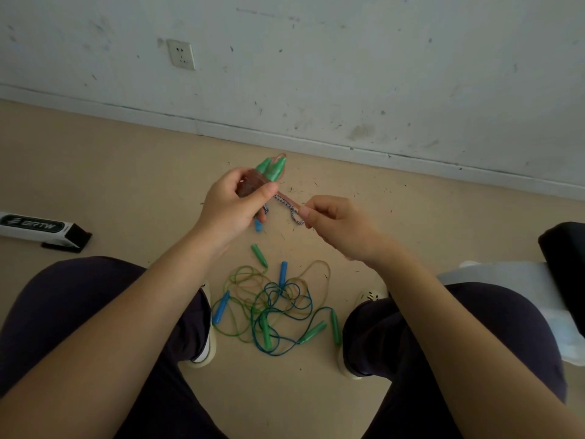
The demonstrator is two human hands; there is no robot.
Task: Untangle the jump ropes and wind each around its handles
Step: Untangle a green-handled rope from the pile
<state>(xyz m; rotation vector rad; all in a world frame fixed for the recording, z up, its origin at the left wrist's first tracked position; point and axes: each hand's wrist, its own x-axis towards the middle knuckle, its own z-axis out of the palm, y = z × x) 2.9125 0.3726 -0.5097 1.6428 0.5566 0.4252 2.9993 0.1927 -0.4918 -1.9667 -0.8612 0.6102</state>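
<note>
Green plastic marks the one bundle that looks nearly done: a pair of green handles (271,167) held together just above the frame's centre, with pinkish translucent rope wound round their lower part; the left hand (232,204) grips this bundle, fingers and thumb curled round the wound section. From under that thumb a blue-and-white braided cord (286,205) runs right and down to the right hand (335,221), which pinches its looped end between thumb and fingertips (whether this cord is a tie for the bundle or a rope of its own, I cannot tell); a blue handle tip (258,225) peeks out below the left hand.

By my reading the task is at an early stage: one rope is wound and being finished off, and the rest lies untouched. On the tan floor (126,172), between the person's knees in the lower centre, sits the tangle of ropes (272,307): green, blue-green and yellowish cords looped through each other; around it lie several green handles (259,255) and blue handles (220,307), so at least two or three ropes are left to separate and wind.

At the left edge lies a black-and-white box (41,229); a wall socket (181,54) sits in the upper left.
</note>
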